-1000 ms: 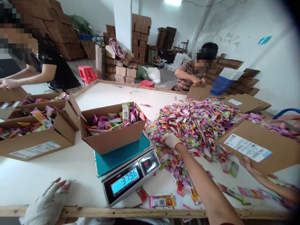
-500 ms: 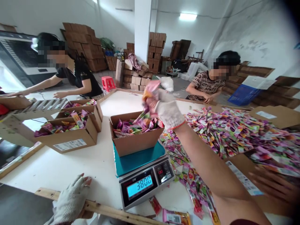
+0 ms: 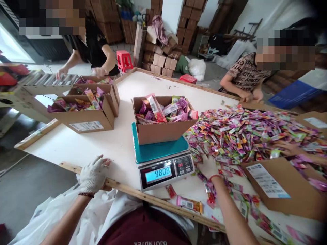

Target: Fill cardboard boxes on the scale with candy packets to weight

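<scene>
My left hand, in a white knit glove, rests on the wooden edge strip of the table, fingers stretched forward and holding nothing. My right hand, gloved too, is down at the near edge of a heap of small candy packets. Its fingers reach apart among the packets, tips partly blurred. Left of it stands a digital scale, its lit display showing the digits 9808. On the scale's teal pan sits an open cardboard box filled with packets, a pink-and-red one slanting on top.
Filled boxes stand at the left on the white table. A labelled carton lies right, where another person's hand reaches into the heap. Loose packets lie along the front edge. Two people work across the table.
My right hand has let go of its packets over the box and moved down right to the heap. The display digits have changed from 3800 to 9808. The view has tilted downward.
</scene>
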`<state>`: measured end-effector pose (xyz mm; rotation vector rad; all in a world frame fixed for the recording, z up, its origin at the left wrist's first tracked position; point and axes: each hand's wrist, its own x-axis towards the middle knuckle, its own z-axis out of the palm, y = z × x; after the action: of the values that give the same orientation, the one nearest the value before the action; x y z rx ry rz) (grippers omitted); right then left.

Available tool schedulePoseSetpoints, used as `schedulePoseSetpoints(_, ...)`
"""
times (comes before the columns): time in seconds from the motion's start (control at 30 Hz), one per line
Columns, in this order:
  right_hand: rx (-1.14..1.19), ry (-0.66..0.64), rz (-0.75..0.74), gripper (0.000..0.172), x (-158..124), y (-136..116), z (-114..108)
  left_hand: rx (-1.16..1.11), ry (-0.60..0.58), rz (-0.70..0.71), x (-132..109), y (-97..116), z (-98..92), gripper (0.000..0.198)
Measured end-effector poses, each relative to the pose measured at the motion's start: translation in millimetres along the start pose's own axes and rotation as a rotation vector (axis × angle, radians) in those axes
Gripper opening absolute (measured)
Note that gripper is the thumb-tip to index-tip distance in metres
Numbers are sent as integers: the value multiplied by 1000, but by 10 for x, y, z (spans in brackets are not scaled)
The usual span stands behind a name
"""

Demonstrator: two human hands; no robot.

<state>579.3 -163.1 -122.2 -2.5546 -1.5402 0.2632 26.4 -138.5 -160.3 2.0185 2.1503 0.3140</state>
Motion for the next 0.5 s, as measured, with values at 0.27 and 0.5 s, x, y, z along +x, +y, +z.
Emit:
schedulePoseSetpoints(0.27,53,117,-28,39,-154,217,464,-18,9,-13,-13,86,-68,46)
schedulePoseSetpoints(0.5,245,164,-26,40,-141,238,509,20,-6,-10,-17,105,-94,46)
